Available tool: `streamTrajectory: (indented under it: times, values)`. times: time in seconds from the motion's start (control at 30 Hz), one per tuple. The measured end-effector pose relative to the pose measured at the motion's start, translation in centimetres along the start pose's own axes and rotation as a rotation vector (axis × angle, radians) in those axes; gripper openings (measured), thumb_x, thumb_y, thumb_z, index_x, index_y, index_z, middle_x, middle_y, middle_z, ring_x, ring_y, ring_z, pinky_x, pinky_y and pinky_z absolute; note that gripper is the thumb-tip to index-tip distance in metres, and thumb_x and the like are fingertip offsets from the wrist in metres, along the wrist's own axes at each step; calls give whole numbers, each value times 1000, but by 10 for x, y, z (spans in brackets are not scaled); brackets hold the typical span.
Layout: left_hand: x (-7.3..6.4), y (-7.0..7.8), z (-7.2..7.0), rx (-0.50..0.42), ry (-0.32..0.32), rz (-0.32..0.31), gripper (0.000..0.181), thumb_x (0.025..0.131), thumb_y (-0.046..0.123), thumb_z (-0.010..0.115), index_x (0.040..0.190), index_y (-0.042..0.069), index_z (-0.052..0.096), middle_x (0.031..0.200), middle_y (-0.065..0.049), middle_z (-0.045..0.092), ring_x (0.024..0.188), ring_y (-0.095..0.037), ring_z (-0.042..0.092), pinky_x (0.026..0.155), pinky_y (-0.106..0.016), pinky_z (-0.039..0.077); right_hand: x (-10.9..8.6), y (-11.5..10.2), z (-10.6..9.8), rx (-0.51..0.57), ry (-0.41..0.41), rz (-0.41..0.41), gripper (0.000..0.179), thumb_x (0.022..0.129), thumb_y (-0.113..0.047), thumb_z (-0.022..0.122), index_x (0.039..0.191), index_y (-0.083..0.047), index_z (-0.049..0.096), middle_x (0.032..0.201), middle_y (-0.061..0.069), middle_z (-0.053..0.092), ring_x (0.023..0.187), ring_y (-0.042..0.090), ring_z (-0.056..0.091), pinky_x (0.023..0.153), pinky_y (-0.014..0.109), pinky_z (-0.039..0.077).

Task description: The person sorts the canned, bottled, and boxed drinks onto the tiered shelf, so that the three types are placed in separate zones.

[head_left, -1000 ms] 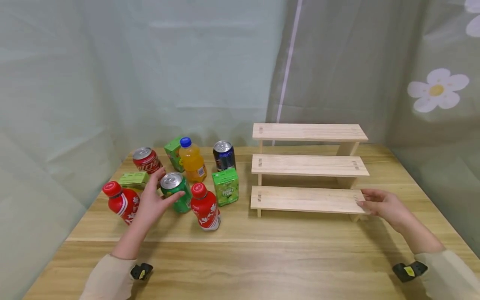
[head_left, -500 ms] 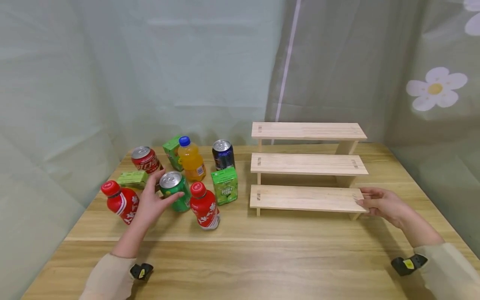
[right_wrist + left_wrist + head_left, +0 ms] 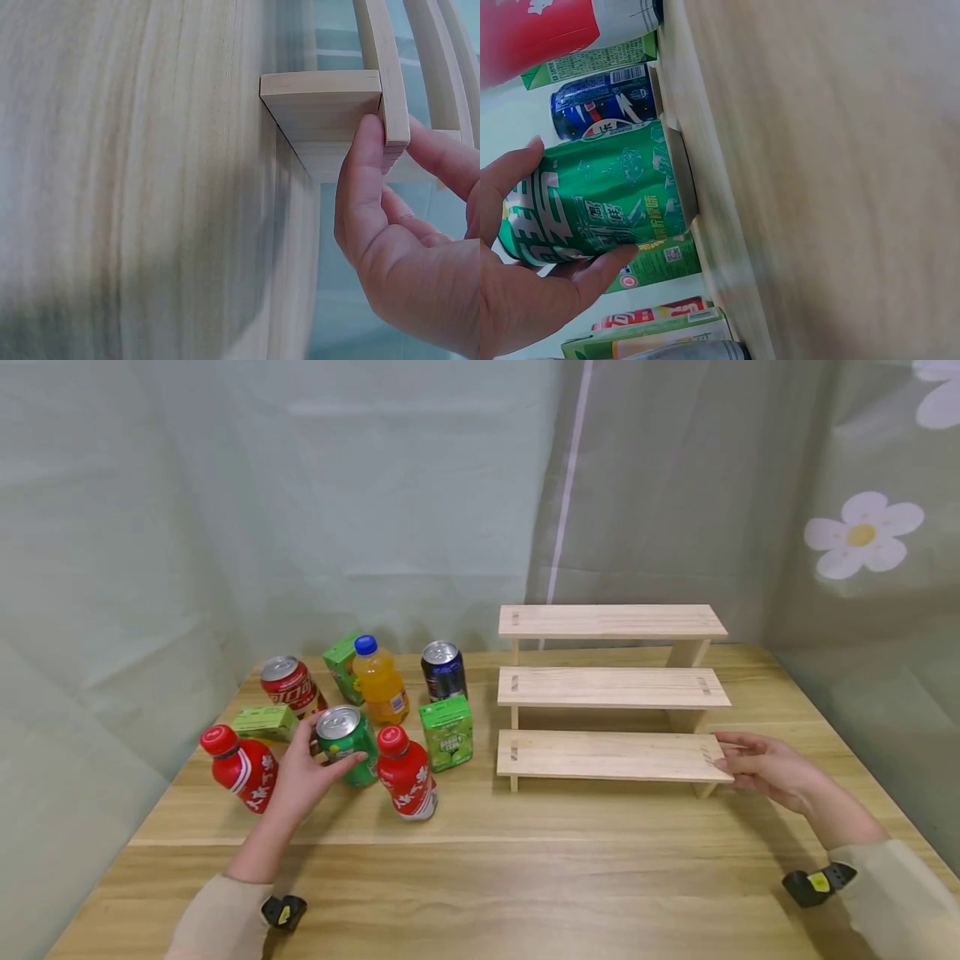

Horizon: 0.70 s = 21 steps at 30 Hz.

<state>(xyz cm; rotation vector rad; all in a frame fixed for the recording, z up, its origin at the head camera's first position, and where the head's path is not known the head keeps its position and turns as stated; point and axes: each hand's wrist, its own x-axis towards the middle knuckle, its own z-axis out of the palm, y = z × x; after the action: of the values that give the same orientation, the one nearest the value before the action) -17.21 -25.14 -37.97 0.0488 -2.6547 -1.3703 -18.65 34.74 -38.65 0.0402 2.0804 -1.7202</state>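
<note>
My left hand (image 3: 303,772) grips a green soda can (image 3: 358,768), thumb on one side and fingers round the other. In the left wrist view the same can (image 3: 604,195) shows its lettered side between thumb and fingertips. At the right, my right hand (image 3: 772,772) pinches the right end of the lowest board of a three-tier wooden shelf (image 3: 611,756). The right wrist view shows thumb and fingers on opposite faces of that board (image 3: 386,75). Close beside the green can stand a red-capped red bottle (image 3: 408,781) and an orange drink bottle (image 3: 381,685).
Another red bottle (image 3: 247,772) leans at the left, beside a light green carton (image 3: 264,722). A red can (image 3: 292,687), a green carton (image 3: 343,668), a dark blue can (image 3: 444,675) and a green juice box (image 3: 447,735) stand around. Curtains (image 3: 375,485) hang behind the table (image 3: 480,885).
My left fingers have drawn in closer round the green can. The right hand keeps its pinch on the lowest board. The head view has shifted slightly.
</note>
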Motion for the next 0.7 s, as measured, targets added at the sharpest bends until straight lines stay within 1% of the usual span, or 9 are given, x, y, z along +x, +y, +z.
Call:
streamTrajectory:
  times: [0.1, 0.17, 0.27, 0.37, 0.53, 0.6, 0.67, 0.7]
  values:
    - [-1, 0, 0, 4, 22, -10, 83, 82, 20, 75, 145, 1, 24, 144, -29, 33, 129, -46, 37, 103, -58, 38, 0, 1, -2, 12, -2, -4, 64, 93, -4, 58, 142, 12, 22, 99, -14, 58, 89, 4, 62, 77, 24, 56]
    - [-2, 1, 0, 16, 34, -23, 84, 81, 21, 76, 145, 1, 25, 144, -29, 34, 128, -45, 38, 103, -57, 39, 0, 1, -2, 8, 3, -1, 63, 92, -5, 59, 142, 10, 24, 99, -13, 58, 89, 4, 62, 77, 24, 56]
    - [-5, 3, -1, 31, 48, -41, 85, 80, 23, 78, 145, 2, 27, 143, -29, 35, 126, -46, 40, 101, -56, 41, 0, 1, -1, -9, 8, 4, 65, 92, -6, 59, 143, 12, 22, 100, -14, 56, 89, 4, 62, 77, 25, 55]
    - [-7, 5, -1, 30, 54, -46, 85, 79, 24, 78, 144, 2, 29, 141, -28, 38, 124, -46, 42, 100, -56, 42, -1, 0, 0, -22, 11, 10, 68, 93, -6, 58, 143, 14, 17, 99, -14, 56, 89, 3, 62, 77, 25, 55]
    - [-10, 6, -1, 27, 59, -19, 83, 78, 23, 80, 142, 1, 32, 138, -28, 41, 121, -45, 44, 100, -56, 42, -1, -2, 1, -30, 14, 14, 71, 93, -6, 58, 144, 15, 12, 97, -16, 57, 88, 3, 62, 77, 24, 55]
    - [-11, 6, -1, 29, 54, -9, 82, 78, 22, 80, 142, 2, 32, 136, -27, 42, 121, -44, 45, 100, -56, 42, -1, -2, 2, -26, 12, 11, 70, 93, -6, 57, 144, 14, 14, 96, -16, 58, 87, 3, 62, 75, 24, 55]
    - [-12, 5, -1, 25, 44, -2, 81, 78, 21, 79, 141, 2, 32, 136, -27, 42, 121, -43, 44, 99, -56, 42, -2, -2, 2, -11, 14, 14, 64, 93, -6, 58, 143, 11, 22, 96, -15, 59, 87, 4, 62, 75, 24, 55]
    - [-12, 5, -1, 22, 38, 0, 81, 78, 20, 79, 142, 2, 32, 136, -27, 42, 121, -43, 44, 99, -56, 42, -2, -2, 2, -5, 10, 11, 63, 93, -5, 57, 143, 10, 23, 96, -15, 59, 86, 4, 62, 75, 24, 55]
